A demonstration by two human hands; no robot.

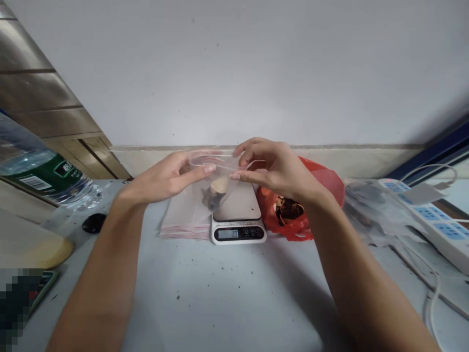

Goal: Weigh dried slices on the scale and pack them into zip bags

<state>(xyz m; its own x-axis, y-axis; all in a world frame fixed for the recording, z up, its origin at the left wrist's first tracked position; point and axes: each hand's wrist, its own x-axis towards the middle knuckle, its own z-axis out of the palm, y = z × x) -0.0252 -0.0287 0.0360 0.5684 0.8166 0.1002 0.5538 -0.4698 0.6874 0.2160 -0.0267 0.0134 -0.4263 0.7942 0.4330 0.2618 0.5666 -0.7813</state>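
With the fingers of the left hand [171, 177] and right hand [275, 165] pinching opposite sides of the clear bag's [224, 171] mouth near the scale [240, 209], uneven pull may tilt it, spilling the pale piece [219, 185] inside.

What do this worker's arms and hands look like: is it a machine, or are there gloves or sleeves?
No machine: these are human arms. The left hand and right hand are ungloved, and no sleeve shows on the left forearm or right forearm. I see no watch, ring or cable on them.
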